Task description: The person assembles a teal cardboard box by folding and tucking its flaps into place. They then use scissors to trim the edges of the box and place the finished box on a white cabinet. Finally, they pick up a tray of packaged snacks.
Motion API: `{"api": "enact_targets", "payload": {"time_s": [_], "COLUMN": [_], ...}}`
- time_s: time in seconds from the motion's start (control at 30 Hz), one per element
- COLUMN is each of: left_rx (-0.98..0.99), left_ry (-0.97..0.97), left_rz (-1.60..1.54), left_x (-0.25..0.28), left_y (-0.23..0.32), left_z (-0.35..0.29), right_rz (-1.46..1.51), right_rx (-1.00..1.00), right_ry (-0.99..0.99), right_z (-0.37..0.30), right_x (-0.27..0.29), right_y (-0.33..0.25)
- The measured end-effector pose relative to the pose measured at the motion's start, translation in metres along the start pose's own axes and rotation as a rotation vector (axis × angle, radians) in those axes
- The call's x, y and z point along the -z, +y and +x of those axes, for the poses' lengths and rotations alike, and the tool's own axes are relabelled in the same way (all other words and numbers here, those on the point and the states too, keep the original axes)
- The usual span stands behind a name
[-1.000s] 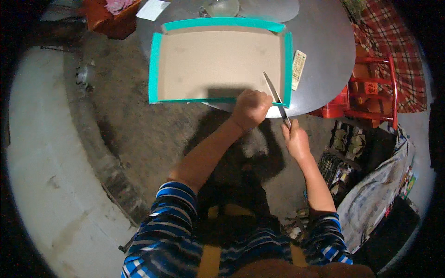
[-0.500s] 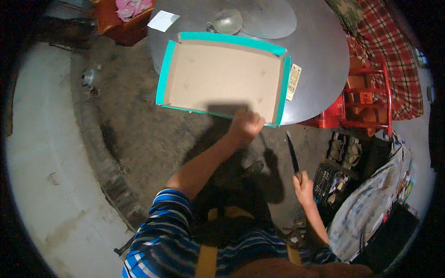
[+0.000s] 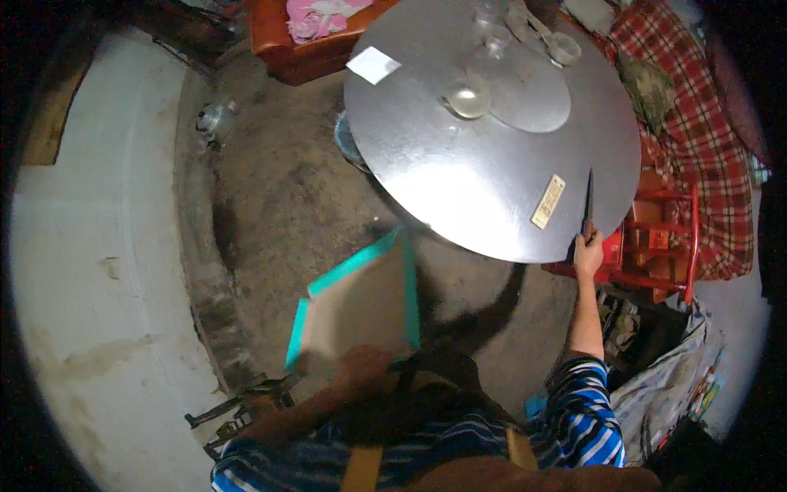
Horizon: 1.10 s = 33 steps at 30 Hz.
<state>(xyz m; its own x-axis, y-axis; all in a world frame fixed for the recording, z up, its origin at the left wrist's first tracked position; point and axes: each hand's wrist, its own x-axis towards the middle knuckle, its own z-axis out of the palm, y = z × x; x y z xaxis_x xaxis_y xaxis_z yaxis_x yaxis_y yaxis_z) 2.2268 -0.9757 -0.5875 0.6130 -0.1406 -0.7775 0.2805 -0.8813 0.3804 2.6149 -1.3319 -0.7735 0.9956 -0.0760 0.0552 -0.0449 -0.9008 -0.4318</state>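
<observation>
Hands: left (image 3: pixel 361 366) on tray (image 3: pixel 357 303), right (image 3: pixel 588 256) gripping knife (image 3: pixel 588 201)

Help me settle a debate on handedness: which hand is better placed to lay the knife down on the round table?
Probably right: the right hand holds the knife over the table edge; the left hand grips the teal-edged cardboard tray.

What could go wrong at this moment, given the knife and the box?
1. The right hand holds the knife point-up at the rim of the round table; a slip could cut the hand or drop the blade.
2. The left hand grips the teal-edged box low and blurred with motion; it might slip or swing into the table.
</observation>
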Motion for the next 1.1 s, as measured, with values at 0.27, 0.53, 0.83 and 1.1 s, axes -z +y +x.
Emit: {"api": "enact_targets", "payload": {"time_s": [0.27,0.53,0.83,1.1], "left_rx": [0.194,0.244,0.406,0.658], "left_ry": [0.701,0.703,0.941,1.365], "left_rz": [-0.645,-0.708,-0.899,-0.49], "left_x": [-0.111,-0.083,-0.075,-0.017], "left_y": [-0.091,-0.073,0.041,0.069], "left_z": [-0.007,0.003,0.041,0.03], "right_rz": [-0.25,0.371,0.798,0.814], "right_rx": [-0.004,0.206,-0.172,-0.113], "right_ry": [0.164,-0.167,-0.866,-0.746], "right_z": [0.043,0.169,0.171,0.241], "right_x": [0.026,-0.099,-0.136,-0.163], "right_y": [-0.044,-0.267,-0.327,-0.272]}}
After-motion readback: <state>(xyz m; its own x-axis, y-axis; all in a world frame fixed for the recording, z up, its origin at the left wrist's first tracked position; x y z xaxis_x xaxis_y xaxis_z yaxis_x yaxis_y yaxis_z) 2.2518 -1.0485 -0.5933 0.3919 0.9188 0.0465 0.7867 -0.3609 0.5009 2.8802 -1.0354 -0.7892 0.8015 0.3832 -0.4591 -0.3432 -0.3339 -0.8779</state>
